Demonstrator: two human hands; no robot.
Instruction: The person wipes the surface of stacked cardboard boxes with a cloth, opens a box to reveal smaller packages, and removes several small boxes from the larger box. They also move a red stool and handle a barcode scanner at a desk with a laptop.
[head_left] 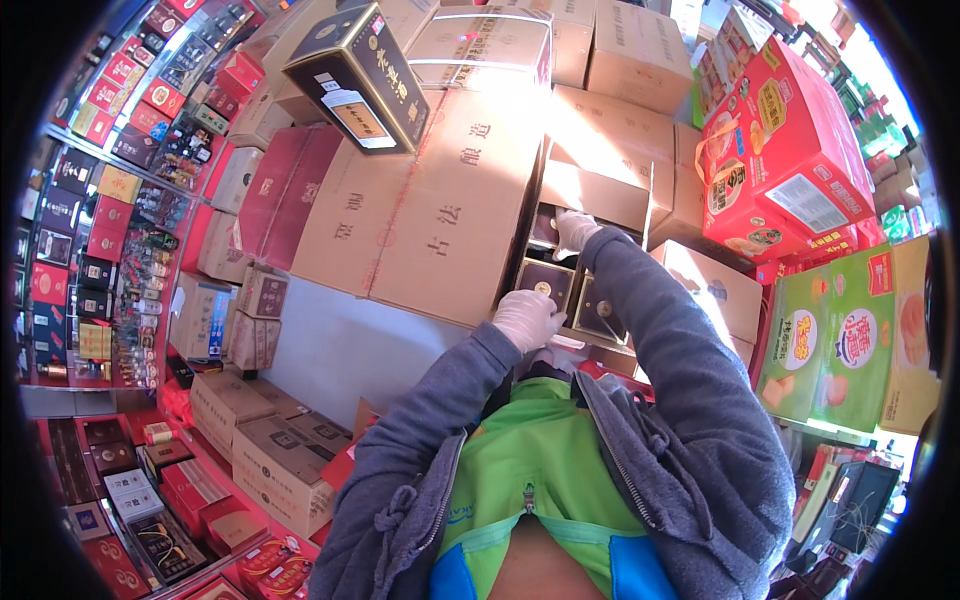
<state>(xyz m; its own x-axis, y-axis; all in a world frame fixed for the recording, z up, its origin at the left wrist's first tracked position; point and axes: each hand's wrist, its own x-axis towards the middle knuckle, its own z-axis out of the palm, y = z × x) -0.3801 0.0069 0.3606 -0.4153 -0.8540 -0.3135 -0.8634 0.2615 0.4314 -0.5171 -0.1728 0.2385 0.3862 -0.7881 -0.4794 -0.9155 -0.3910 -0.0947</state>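
Observation:
An open cardboard carton stands in front of me with its flap raised at the back. Several dark brown-black gift boxes with gold emblems sit upright inside; one dark box is between my hands and another dark box is at the right. My right hand, in a whitish thin glove, reaches into the back of the carton, with its fingers closed at the edge of the rear dark box. Gloved likewise, my left hand is curled at the carton's near left side; its fingertips are partly hidden.
A large sealed carton adjoins on the left, with a black-and-gold liquor box standing on it. Red snack packaging and a green carton are at the right. Shelves of boxed goods line the left.

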